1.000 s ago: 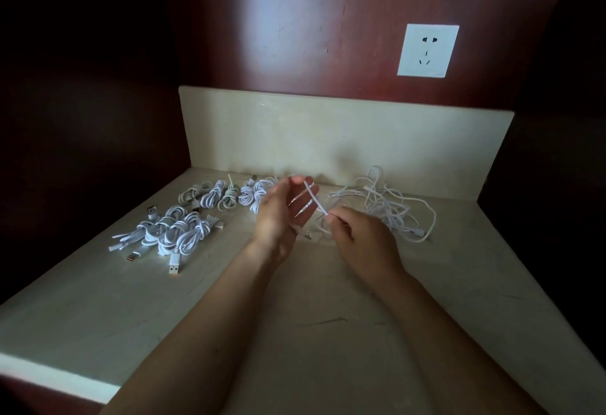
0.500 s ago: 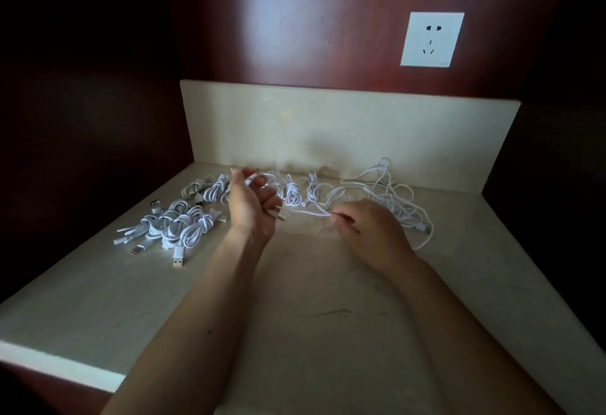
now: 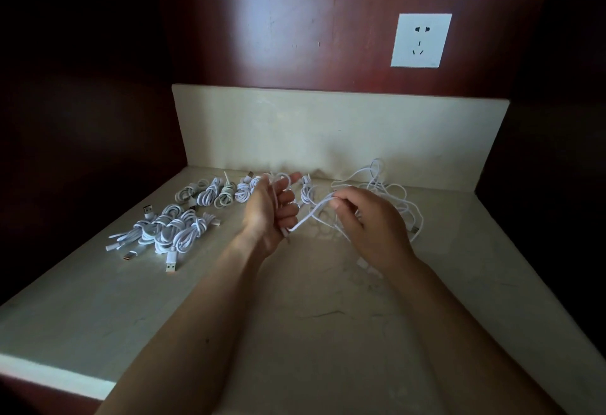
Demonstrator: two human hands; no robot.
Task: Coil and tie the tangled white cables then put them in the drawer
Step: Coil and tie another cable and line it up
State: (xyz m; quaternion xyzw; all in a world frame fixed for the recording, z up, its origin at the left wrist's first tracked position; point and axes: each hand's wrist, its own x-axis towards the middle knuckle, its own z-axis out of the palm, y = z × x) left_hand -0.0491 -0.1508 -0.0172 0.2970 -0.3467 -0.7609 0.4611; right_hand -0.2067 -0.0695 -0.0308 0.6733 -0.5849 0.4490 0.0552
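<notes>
A: Left hand, quick.
B: The left hand is raised above the pale beige stone counter with its palm turned toward the right. Its fingers are curled round a thin white cable, so it's gripping. The cable passes over the fingertips and comes out again by the heel of the palm.

A: Right hand?
B: The right hand is seen from the back, just right of the left one. Thumb and forefinger pinch the same cable, which runs taut between the two hands, low at the left and higher at the right.

A: Where does it go after that?
B: Past the right hand it joins the loose tangle of white cables on the counter at back right, near the beige stone upstand. I can't tell which strand is which in there.

A: Finished ones?
B: A near cluster of tied white cable coils sits on the counter to the left, touching one another, with a silver USB plug sticking out toward the front edge. A back row of tied white coils lies along the upstand, left of the left hand. One more small white coil lies behind the gap between the hands.

A: Background?
B: A dark red wooden wall panel rises above the upstand, with a white square wall socket on it at upper right. The sides are too dark to read.
</notes>
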